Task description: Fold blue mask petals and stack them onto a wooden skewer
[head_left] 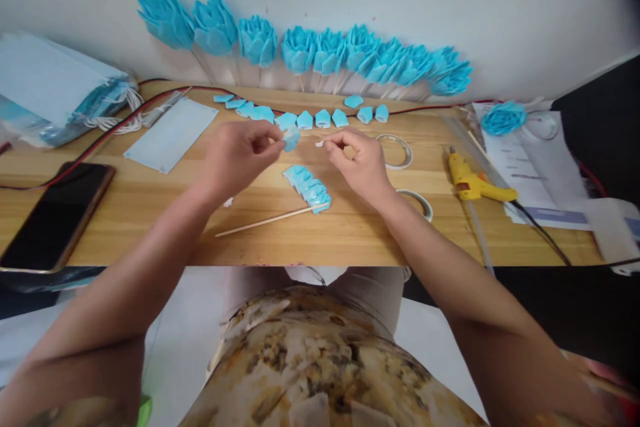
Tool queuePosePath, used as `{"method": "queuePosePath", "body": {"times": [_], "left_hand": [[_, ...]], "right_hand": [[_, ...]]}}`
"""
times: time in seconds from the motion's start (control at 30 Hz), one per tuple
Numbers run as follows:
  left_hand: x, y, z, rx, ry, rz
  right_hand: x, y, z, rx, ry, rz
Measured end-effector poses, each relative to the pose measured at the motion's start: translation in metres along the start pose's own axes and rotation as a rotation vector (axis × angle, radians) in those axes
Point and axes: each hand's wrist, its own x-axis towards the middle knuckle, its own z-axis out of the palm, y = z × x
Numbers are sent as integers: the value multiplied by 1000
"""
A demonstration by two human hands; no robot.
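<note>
My left hand [245, 153] pinches a small light-blue fabric petal [291, 139] above the middle of the table. Just to its right, my right hand [357, 160] is closed on a tiny white scrap [319, 143], perhaps a bit of tape backing. Below the hands lies an overlapping strip of blue petals [306, 185] with a shiny surface. A thin wooden stick [265, 221] rests with one end on that strip. Behind the hands, a row of loose blue petals [305, 121] runs along the table. Two tape rolls [407, 153] lie by my right wrist.
Several blue fabric flowers [299, 50] on sticks lean against the wall. A yellow glue gun [475, 181] and papers [530, 167] lie right, with another blue flower [503, 119]. At left are a phone [57, 213], a flat mask [171, 133], a mask stack [60, 80] and a cable.
</note>
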Motion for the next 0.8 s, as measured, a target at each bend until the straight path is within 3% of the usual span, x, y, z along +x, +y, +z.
{"method": "queuePosePath", "body": {"times": [0.17,0.3,0.43,0.53,0.63,0.8], "left_hand": [[-33,-5,-65,25,236,-56],[-64,-17,-87,-87,353,-160],[-84,-25,-89,-214,436,-238],[-89,-28,-84,-266,461,-269],[-90,-29,-74,-342,409,-302],[-83,-25,-56,-494,296,-315]], "right_hand": [[15,-24,23,-86,-211,-48],[25,-50,64,-95,-399,-106],[29,-65,98,-78,-557,-139],[30,-67,111,-75,-549,-92],[31,-70,109,9,-503,-10],[22,-84,83,499,-448,264]]}}
